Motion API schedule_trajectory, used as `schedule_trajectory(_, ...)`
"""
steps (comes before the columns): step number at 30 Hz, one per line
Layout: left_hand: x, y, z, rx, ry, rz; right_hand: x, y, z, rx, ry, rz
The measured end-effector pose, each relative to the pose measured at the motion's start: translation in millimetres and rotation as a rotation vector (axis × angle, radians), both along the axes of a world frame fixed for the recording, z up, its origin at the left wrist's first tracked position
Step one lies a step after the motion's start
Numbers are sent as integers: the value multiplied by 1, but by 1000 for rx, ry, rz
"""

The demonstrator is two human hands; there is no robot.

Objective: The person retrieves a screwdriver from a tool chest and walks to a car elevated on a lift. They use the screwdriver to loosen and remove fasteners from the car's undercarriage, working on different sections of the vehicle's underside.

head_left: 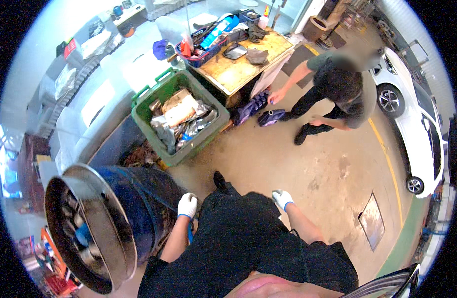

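From my remote seat, I look down on two hands in white knitted gloves with blue cuffs. My left hand point(187, 205) hangs just beside the dark blue cylindrical drum point(146, 198); whether it touches, I cannot tell. My right hand point(282, 198) hangs well apart from it, over the tan concrete floor point(318, 169). I see no object in either, but their fingers are too small for me to say whether they are relaxed or clenched.

The drum stands at my left, topped by a wide grey metal wheel rim point(116, 233); I judge the drum serves as its stand. Ahead, the green plastic wheeled bin point(191, 155) is open and piled with brown cardboard point(181, 107) and grey wrapping, probably left lidless for easy tossing. It stands near the wooden worktop point(223, 74), where a blue plastic basket point(201, 59) seems to keep loose supplies together. A co-worker point(340, 84) leans over, one arm lowered toward dark purple plastic containers point(272, 117) on the floor.
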State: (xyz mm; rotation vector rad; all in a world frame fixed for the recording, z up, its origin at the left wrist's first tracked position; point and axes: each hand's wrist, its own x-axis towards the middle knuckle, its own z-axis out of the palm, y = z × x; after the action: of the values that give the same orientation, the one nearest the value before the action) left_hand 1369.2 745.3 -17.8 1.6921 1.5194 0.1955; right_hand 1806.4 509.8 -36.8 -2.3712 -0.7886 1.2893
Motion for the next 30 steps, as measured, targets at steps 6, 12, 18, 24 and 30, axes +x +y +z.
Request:
schedule_trajectory(6,4,66,-42,-275,76,-64,16,171,62,98,-105,126)
schedule_trajectory(12,23,91,-12,-396,193,92,57,386,57,461,46,60)
schedule_trajectory(18,34,61,-6,-402,93,461,152,664,50,896,131,-239)
schedule_trajectory(24,41,10,-60,-509,67,777,260,858,111,980,182,-454)
schedule_trajectory(30,101,58,-21,-556,94,786,277,935,113,1089,315,-449)
